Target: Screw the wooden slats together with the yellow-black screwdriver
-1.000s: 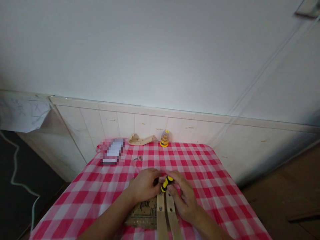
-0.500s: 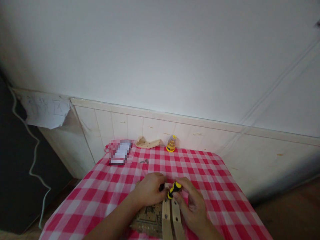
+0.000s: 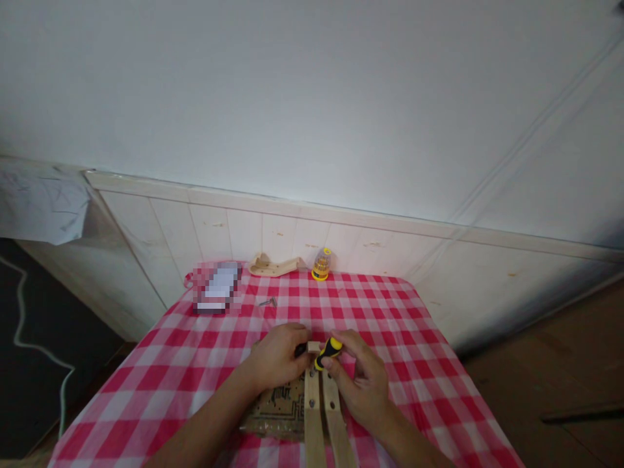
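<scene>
My right hand is closed round a short yellow-and-black screwdriver, held at the far end of two pale wooden slats that run toward me. My left hand is curled over the same end of the slats, its fingers bent against the wood beside the screwdriver tip. Under the slats lies a brown board with a maze-like pattern. All of this rests on a table with a red-and-white checked cloth.
At the table's far edge lie a curved wooden piece, a small yellow bit holder and a blurred flat object. Loose screws sit behind my hands. A white panelled wall stands right behind; wooden floor lies at right.
Only the camera view swung slightly left and right. Both hands stay at the slat ends with the screwdriver, which shows small turns of angle.
</scene>
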Demonstrator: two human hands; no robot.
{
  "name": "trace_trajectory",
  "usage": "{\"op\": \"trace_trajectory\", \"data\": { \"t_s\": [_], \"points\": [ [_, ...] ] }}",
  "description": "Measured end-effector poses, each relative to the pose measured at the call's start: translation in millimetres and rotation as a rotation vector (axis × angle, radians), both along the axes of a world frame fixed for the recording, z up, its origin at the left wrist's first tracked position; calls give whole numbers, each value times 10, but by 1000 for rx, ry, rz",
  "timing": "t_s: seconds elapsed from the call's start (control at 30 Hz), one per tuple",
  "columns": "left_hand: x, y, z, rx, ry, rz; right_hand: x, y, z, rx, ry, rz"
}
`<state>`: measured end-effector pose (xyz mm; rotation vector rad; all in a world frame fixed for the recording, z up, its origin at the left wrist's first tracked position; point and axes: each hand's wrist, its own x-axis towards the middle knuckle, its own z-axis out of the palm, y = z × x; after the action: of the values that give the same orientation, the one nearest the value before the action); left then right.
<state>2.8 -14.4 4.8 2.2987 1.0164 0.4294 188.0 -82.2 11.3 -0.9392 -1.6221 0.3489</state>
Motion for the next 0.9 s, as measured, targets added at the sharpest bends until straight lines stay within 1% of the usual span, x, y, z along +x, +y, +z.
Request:
{"op": "trace_trajectory", "data": {
  "t_s": [0.2,0.3,0.53,0.7,0.9],
  "points": [
    [3,-3,6,14,-3,2,43,21,-103,-22,10,-71],
    [3,-5,-7,41,-5,17,43,15,-129,-1,1,-67],
    [6,-14,-33,53,5,40,3,-8,-82,0,3,-80],
    [5,-19,-29,56,-3,37,-31,-18,-88,-15,24,-46],
    [-3,-15,-19,31,-3,42,-30,2,-79,48,-18,-46]
  ]
}}
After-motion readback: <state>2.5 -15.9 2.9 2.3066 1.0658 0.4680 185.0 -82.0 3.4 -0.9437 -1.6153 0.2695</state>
